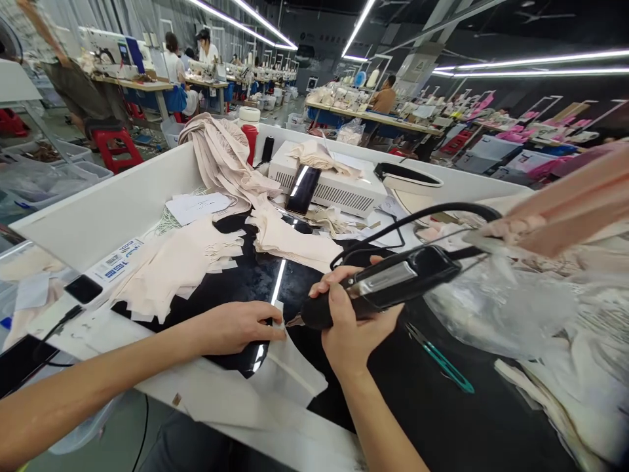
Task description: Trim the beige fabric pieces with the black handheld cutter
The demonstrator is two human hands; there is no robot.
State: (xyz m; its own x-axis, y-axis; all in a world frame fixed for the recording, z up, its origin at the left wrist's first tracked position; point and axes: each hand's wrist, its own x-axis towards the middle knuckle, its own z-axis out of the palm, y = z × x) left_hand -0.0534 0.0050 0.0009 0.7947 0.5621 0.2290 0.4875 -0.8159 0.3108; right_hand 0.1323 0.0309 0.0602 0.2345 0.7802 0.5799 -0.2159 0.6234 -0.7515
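In the head view, the left hand [240, 326] is over the near part of the black-surfaced worktop [407, 410] with raised white sides. Its thumb and fingers are closed in a pinch on the upper end of a thin, pale cloth piece [297, 367], which drapes towards the near edge beside a glossy black plate [255, 282]. The right hand [351, 334] curls its fingers around a long black handheld tool with a silver strip [388, 282]; the tool's rounded end is just beside the pinched cloth, though whether they touch cannot be told.

The step in hand looks like working the tool along the cloth; the next move seems to call for a steady pinch and a careful approach, so the left fingertips stay clear.

Towards the left edge lies a fanned stack of cream cloth pieces [181, 262]. Teal metal thread snips [445, 364] lie right of the tool.

By the right edge, a crumpled clear plastic bag [472, 314] sits among pale cloth; its contents are unclear. Beyond the left edge, a translucent plastic tub [93, 170] holds hazy plastic wrapping. Past the far right corner, lidded grey bins [489, 157] have bright pink cloth near them.
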